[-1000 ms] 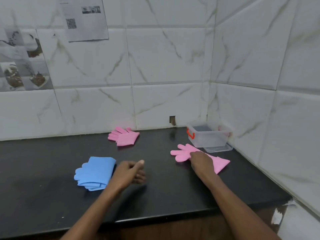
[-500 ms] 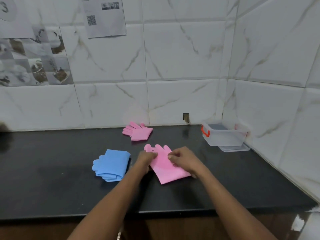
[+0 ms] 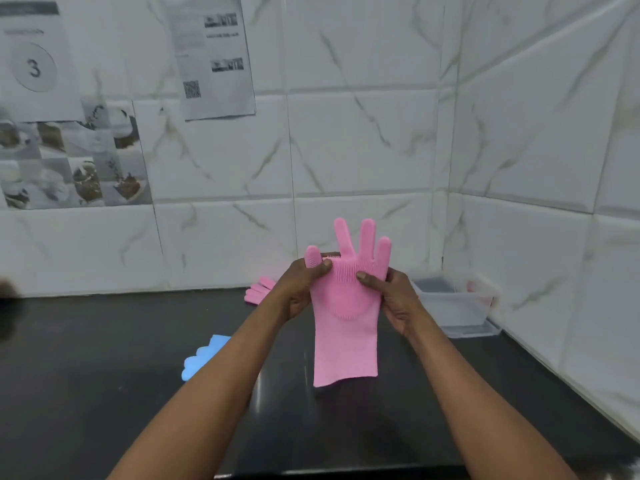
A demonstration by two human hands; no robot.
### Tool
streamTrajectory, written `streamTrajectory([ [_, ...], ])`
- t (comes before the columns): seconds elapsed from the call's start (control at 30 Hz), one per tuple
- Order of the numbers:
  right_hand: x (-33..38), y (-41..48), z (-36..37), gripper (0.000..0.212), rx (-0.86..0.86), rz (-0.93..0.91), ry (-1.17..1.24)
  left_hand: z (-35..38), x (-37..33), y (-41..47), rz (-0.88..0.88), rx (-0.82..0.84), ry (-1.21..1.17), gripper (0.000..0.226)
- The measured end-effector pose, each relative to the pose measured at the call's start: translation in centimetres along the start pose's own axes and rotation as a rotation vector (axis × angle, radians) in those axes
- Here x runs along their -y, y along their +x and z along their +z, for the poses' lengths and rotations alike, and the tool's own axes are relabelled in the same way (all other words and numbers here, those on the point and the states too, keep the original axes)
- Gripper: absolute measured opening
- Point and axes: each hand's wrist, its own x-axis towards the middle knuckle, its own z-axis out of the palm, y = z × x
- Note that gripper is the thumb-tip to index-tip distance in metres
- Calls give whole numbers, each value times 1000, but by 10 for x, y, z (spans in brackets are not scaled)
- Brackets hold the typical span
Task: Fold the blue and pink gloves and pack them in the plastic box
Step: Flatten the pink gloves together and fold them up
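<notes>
A pink glove (image 3: 346, 327) hangs upright in the air above the black counter, fingers up, bristled palm facing me, cuff down. My left hand (image 3: 298, 289) pinches its left edge near the thumb and my right hand (image 3: 391, 296) pinches its right edge. A second pink glove (image 3: 258, 291), folded, lies at the back by the wall, partly hidden by my left hand. The folded blue gloves (image 3: 202, 356) lie on the counter to the left, half covered by my left forearm. The clear plastic box (image 3: 453, 303) with no lid on stands in the right corner.
The black counter (image 3: 104, 375) ends at tiled walls behind and on the right. The box's lid (image 3: 474, 330) lies under or beside the box. Paper sheets (image 3: 214, 57) are stuck on the back wall.
The pink glove went from lying on the counter under both hands to being lifted and held upright, unfolded, in front of me. The view has moved closer to the counter.
</notes>
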Motion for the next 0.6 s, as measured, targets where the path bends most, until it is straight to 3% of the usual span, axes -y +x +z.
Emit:
streamTrajectory([
  [0.13,21,16,10,18,-7,-66,-77,-10,-13,-3,-118,-26,95,45],
  [0.23,26,20,18,27,30,-30,-100,-19,-15,-14,-325,4,80,71],
  [0.37,25,21,21,35,101,6,-45,-27,-10,-20,-273,90,-161,95],
  [0.47,28,21,25,35,121,23,-47,-25,-18,-15,-218,174,-341,83],
  [0.6,34,21,25,35,134,23,-40,-8,-38,2,-122,12,-65,49],
])
